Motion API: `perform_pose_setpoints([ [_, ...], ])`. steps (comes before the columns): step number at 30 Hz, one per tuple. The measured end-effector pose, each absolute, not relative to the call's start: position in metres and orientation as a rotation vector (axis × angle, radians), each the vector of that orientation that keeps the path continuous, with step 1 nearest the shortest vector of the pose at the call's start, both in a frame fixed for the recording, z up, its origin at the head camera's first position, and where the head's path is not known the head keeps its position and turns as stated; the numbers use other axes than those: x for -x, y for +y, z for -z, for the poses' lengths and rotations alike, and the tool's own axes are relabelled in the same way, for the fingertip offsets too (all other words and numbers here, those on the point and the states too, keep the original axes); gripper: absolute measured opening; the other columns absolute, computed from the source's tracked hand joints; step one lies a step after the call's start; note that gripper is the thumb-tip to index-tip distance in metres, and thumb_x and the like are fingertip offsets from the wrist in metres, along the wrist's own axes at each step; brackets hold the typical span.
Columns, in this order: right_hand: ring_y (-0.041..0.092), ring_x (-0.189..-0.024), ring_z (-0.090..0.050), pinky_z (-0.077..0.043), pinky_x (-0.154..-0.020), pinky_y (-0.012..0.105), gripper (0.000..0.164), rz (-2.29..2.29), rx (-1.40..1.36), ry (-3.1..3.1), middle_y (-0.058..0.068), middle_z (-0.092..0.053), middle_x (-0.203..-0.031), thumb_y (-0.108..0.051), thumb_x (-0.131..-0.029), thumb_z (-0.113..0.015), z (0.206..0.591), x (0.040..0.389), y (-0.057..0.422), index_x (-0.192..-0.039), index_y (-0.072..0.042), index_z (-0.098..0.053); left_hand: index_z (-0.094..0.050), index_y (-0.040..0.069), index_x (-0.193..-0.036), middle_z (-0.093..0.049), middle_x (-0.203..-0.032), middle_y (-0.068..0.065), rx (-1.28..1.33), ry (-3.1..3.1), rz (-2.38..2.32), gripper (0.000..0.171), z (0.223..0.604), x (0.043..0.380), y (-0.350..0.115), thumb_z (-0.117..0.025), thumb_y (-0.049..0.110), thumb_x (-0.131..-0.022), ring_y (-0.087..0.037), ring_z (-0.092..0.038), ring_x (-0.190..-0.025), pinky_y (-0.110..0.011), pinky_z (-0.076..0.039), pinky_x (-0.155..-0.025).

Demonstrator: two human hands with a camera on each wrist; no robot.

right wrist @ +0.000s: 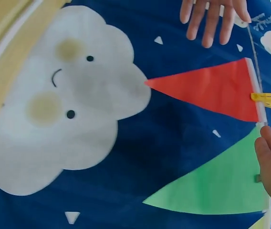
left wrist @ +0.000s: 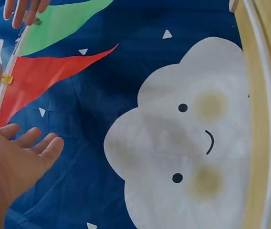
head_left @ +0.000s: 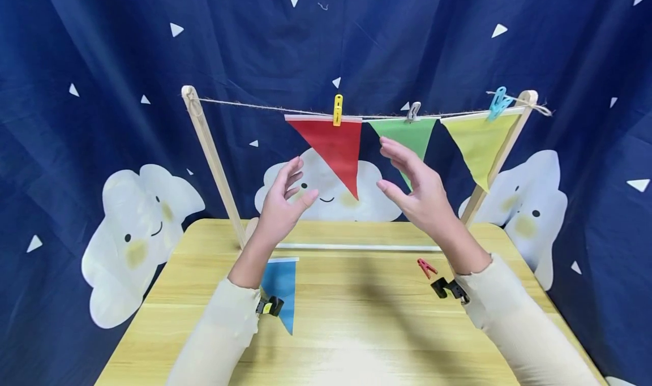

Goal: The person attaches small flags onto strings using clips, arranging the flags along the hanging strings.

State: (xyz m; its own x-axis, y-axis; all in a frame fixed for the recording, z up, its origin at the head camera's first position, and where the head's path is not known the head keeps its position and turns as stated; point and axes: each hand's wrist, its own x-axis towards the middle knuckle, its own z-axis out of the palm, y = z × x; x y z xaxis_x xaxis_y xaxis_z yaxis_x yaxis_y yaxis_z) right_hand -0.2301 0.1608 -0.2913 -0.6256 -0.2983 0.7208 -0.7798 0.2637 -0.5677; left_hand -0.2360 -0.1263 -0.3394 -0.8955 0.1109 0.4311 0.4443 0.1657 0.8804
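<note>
A red pennant hangs from the string under a yellow clothespin. To its right hang a green pennant with a grey clothespin and a yellow pennant with a blue clothespin. My left hand, fingers loosely bent and holding nothing, is raised to the lower left of the red pennant. My right hand, likewise bare, overlaps the green pennant in the head view. In the right wrist view the red pennant hangs between both hands.
Two wooden posts carry the string, with a white bar low between them. On the wooden table lie a blue pennant, partly behind the left forearm, and a red clothespin. Behind hangs a dark blue cloud-patterned curtain.
</note>
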Motion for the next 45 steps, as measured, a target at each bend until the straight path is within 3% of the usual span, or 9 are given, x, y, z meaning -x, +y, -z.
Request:
perform_pose_setpoints([
  [10, 0.013, -0.137, -0.055, -0.041, -0.117, 0.025, 0.061, -1.423, -0.918, -2.016, 0.011, -0.053, -0.154, 0.014, -0.091, -0.067, 0.334, 0.227, 0.171, -0.148, -0.005, -0.053, -0.038, 0.014, -0.157, -0.049, -0.155, -0.004, 0.506, -2.235, 1.748, 0.072, 0.356, 0.230, -0.129, -0.075, 0.023, -0.096, -0.024, -0.047, -0.143, -0.050, -0.040, -0.118],
  [21, 0.013, -0.136, -0.056, -0.041, -0.114, 0.019, 0.061, -1.404, -0.789, -1.992, 0.020, -0.054, -0.150, 0.020, -0.085, -0.070, 0.382, 0.222, 0.193, -0.142, 0.005, -0.055, -0.044, 0.014, -0.154, -0.054, -0.151, -0.007, 0.501, -2.317, 1.641, 0.070, 0.380, 0.227, -0.134, -0.078, 0.026, -0.094, -0.025, -0.049, -0.142, -0.051, -0.041, -0.117],
  [26, 0.019, -0.135, -0.057, -0.040, -0.113, 0.015, 0.061, -1.328, -0.711, -2.056, 0.026, -0.055, -0.147, 0.023, -0.081, -0.072, 0.403, 0.222, 0.202, -0.139, 0.009, -0.055, -0.045, 0.015, -0.154, -0.054, -0.152, -0.006, 0.483, -2.365, 1.565, 0.070, 0.390, 0.225, -0.137, -0.078, 0.030, -0.093, -0.026, -0.050, -0.141, -0.051, -0.044, -0.115],
  [31, 0.009, -0.138, -0.053, -0.038, -0.113, 0.012, 0.059, -1.266, -0.656, -2.147, 0.018, -0.057, -0.148, 0.013, -0.085, -0.075, 0.421, 0.220, 0.212, -0.140, 0.001, -0.058, -0.047, 0.012, -0.152, -0.055, -0.151, -0.009, 0.464, -2.417, 1.516, 0.069, 0.402, 0.223, -0.140, -0.078, 0.030, -0.093, -0.030, -0.051, -0.140, -0.055, -0.044, -0.113],
  [35, 0.015, -0.140, -0.050, -0.035, -0.112, 0.008, 0.056, -1.219, -0.603, -2.220, 0.012, -0.058, -0.149, 0.004, -0.088, -0.077, 0.433, 0.222, 0.219, -0.141, -0.005, -0.060, -0.048, 0.009, -0.150, -0.056, -0.149, -0.010, 0.436, -2.467, 1.486, 0.066, 0.412, 0.222, -0.142, -0.078, 0.029, -0.094, -0.033, -0.051, -0.139, -0.056, -0.044, -0.113],
  [38, 0.027, -0.137, -0.051, -0.032, -0.110, 0.005, 0.055, -1.170, -0.559, -2.268, 0.014, -0.058, -0.148, 0.002, -0.088, -0.078, 0.443, 0.223, 0.225, -0.140, -0.003, -0.060, -0.048, 0.011, -0.150, -0.056, -0.148, -0.010, 0.422, -2.506, 1.454, 0.065, 0.419, 0.222, -0.144, -0.077, 0.030, -0.094, -0.033, -0.051, -0.138, -0.056, -0.044, -0.113],
  [45, 0.039, -0.135, -0.052, -0.027, -0.109, 0.003, 0.058, -1.110, -0.506, -2.392, 0.018, -0.056, -0.149, -0.006, -0.091, -0.078, 0.464, 0.221, 0.240, -0.144, 0.000, -0.055, -0.050, 0.007, -0.149, -0.057, -0.146, -0.012, 0.403, -2.585, 1.323, 0.067, 0.435, 0.221, -0.151, -0.078, 0.032, -0.093, -0.033, -0.052, -0.137, -0.055, -0.046, -0.111],
])
